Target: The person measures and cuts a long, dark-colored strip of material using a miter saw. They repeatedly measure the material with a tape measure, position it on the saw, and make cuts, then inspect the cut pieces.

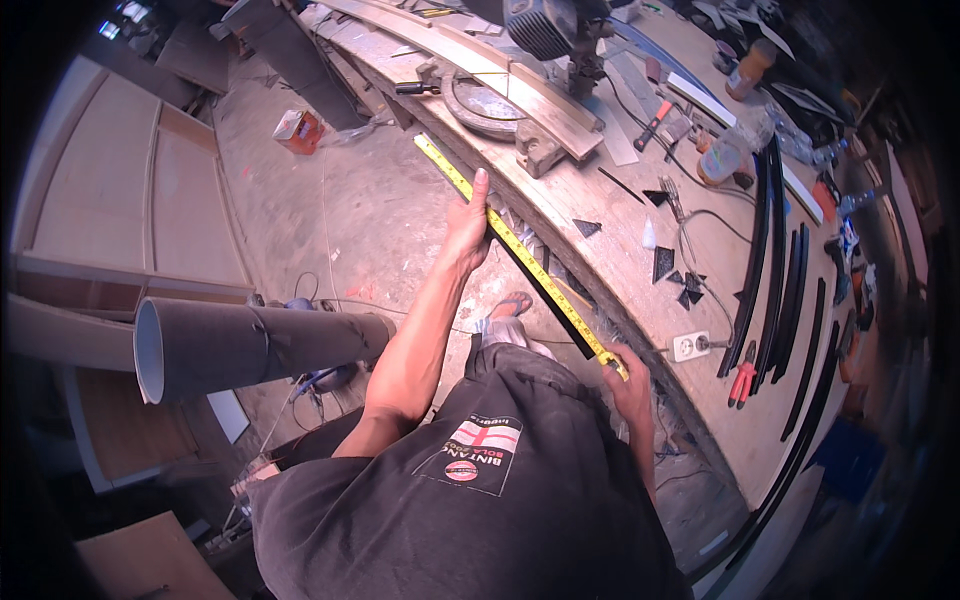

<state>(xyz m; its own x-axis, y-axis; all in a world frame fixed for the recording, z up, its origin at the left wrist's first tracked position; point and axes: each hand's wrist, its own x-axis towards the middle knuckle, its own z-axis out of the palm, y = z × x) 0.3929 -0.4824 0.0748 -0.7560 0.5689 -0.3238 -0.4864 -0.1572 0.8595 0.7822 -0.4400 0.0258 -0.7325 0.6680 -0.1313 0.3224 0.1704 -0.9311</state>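
Observation:
My left hand (465, 225) grips a yellow tape measure blade (530, 265) together with a dark strip (570, 320) beneath it, thumb upright beside the blade. The blade runs diagonally alongside the workbench edge, its far end reaching past my thumb. Lower right, my right hand (625, 380) closes on the tape measure's near end (610, 360), partly hidden by my fingers. Both hands are just off the front edge of the wooden workbench (720, 420), above the floor and my sandalled foot (512, 308).
On the bench are a mitre saw (540, 25) with wooden boards, black strips (800, 300), triangular offcuts (663, 262), red-handled pliers (742, 380), bottles (750, 70) and a socket strip (690, 347). To my left stand a large rolled sheet (240, 345) and wooden panels (90, 170).

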